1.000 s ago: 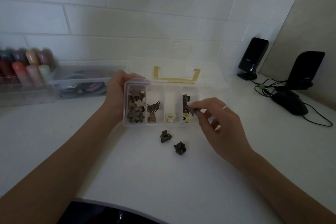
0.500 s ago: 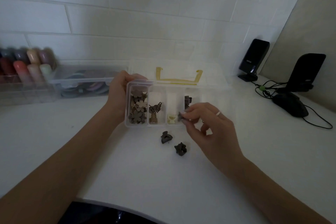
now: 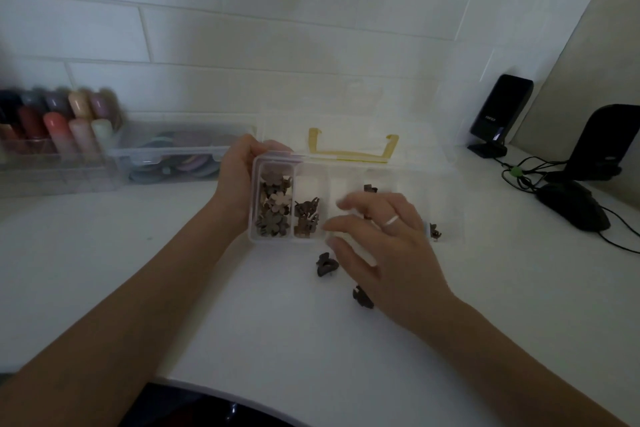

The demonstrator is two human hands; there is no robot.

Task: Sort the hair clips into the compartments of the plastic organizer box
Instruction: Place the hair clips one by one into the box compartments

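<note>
Two dark clips loose on table: one [image 3: 362, 298] half under right hand [image 3: 388, 250], other [image 3: 325, 264] just beside fingertips. Right fingers spread, slack, holding nothing. Step: reaching for next clip. Next: pinch, lift, drop in matching compartment. Left hand [image 3: 239, 177] grips box [image 3: 273, 237] corner.

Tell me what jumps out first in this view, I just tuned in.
The clear organizer box at centre, gripped at its far-left corner by the left hand, its leftmost compartment heaped with flower clips. The right hand hovers open over the box's near edge, fingers spread. Two dark clips lie loose on the white table: one left of that hand, another half under it.
</note>
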